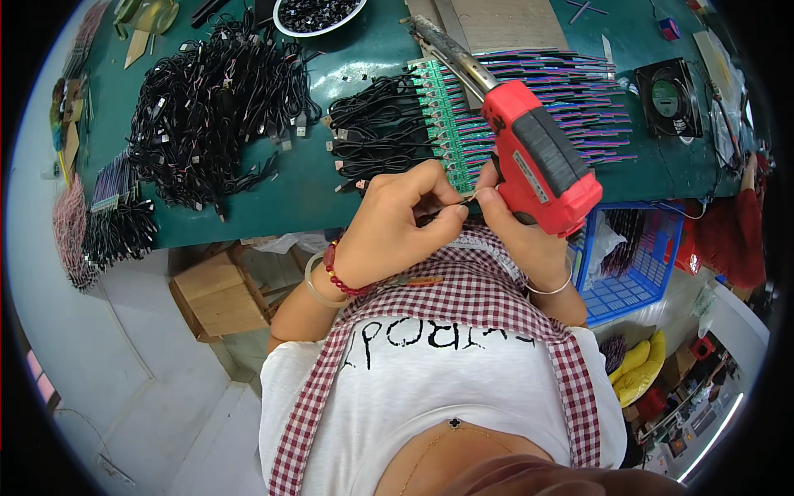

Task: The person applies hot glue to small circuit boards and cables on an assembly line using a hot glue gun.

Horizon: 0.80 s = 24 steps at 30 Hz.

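My left hand is closed, thumb and forefinger pinching the end of a thin wire-like piece that is too small to make out fully. My right hand meets it there, thumb and forefinger also pinched together. Against the right palm and fingers rests a red soldering gun with a black grip, its metal tip pointing away over the table. Just beyond both hands lies a row of green circuit boards. Black cables run from its left side, coloured wires from its right.
A large heap of black USB cables covers the left of the green table. Behind are a white bowl of small black parts and a board. A black fan stands right; a blue crate sits below the edge.
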Each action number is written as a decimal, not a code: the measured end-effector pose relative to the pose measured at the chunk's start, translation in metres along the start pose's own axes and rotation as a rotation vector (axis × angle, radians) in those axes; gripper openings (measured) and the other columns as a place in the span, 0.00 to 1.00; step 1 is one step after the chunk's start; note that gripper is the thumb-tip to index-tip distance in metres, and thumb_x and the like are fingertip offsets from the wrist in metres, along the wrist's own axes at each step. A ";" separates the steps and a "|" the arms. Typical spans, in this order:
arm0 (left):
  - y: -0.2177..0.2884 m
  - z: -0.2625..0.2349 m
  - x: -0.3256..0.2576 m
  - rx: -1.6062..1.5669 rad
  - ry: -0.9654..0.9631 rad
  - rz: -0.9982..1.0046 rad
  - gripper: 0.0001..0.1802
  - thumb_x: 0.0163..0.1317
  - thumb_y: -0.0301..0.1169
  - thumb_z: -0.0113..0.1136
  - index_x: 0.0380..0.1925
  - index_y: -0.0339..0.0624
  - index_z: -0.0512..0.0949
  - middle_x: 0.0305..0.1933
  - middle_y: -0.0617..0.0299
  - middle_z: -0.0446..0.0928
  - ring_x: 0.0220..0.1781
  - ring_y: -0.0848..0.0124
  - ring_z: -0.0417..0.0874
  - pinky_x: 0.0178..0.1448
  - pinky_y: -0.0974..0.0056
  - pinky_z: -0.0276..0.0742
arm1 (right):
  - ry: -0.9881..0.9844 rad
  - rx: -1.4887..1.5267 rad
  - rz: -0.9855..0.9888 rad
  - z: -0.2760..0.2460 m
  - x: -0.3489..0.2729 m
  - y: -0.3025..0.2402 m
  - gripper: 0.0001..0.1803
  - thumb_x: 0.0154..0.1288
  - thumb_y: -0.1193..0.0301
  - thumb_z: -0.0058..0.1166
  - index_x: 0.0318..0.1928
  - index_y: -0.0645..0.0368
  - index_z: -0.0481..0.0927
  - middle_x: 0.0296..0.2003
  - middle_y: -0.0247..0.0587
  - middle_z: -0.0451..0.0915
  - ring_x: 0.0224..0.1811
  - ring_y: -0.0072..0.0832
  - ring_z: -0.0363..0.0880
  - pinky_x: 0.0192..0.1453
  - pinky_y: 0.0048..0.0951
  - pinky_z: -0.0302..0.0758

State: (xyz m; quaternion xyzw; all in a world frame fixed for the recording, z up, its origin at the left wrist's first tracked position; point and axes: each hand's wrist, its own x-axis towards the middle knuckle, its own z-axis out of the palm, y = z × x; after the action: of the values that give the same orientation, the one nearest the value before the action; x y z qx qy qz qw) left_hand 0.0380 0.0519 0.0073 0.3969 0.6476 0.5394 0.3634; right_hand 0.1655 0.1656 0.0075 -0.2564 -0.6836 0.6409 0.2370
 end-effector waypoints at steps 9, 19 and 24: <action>0.000 0.002 -0.001 -0.050 -0.029 -0.107 0.06 0.51 0.21 0.60 0.24 0.33 0.70 0.20 0.61 0.76 0.21 0.80 0.76 0.25 0.72 0.70 | -0.033 -0.044 -0.064 -0.003 -0.001 -0.003 0.08 0.56 0.82 0.55 0.38 0.63 0.76 0.30 0.32 0.77 0.31 0.16 0.74 0.34 0.21 0.72; -0.001 0.006 -0.002 0.056 0.137 0.056 0.07 0.50 0.20 0.61 0.25 0.35 0.71 0.24 0.60 0.75 0.24 0.75 0.77 0.28 0.70 0.72 | 0.011 0.257 0.092 0.000 0.001 0.000 0.08 0.58 0.80 0.55 0.39 0.63 0.75 0.33 0.31 0.75 0.35 0.18 0.74 0.39 0.21 0.71; -0.002 0.016 -0.002 0.140 0.239 0.137 0.07 0.48 0.20 0.61 0.25 0.35 0.71 0.23 0.59 0.74 0.23 0.71 0.77 0.26 0.69 0.72 | -0.001 0.253 0.070 0.006 -0.007 0.002 0.16 0.59 0.80 0.54 0.48 0.63 0.70 0.34 0.33 0.74 0.34 0.17 0.72 0.38 0.21 0.71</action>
State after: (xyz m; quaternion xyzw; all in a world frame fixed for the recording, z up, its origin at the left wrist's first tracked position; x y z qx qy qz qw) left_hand 0.0533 0.0565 0.0027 0.3976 0.6937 0.5599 0.2173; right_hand 0.1668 0.1562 0.0054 -0.2478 -0.5881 0.7300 0.2444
